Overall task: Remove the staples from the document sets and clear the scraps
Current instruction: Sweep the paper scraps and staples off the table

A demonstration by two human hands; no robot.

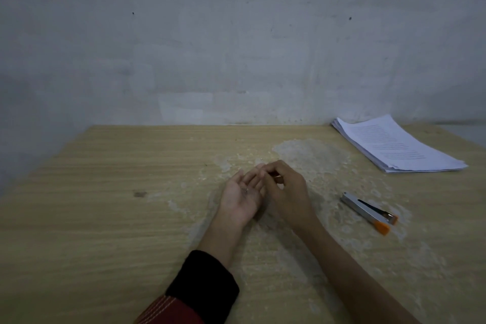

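My left hand lies palm up on the wooden table, fingers relaxed, with small bent staples resting in the palm. Just to its right, my right hand has its fingers curled, fingertips pinched together over the left fingertips; what they pinch is too small to see. A stack of printed document sheets sits at the far right of the table. The metal staple remover with orange tips lies on the table right of my hands.
A grey wall rises directly behind the table's far edge. The tabletop has worn, pale patches around the middle. A black and red sleeve covers my left forearm.
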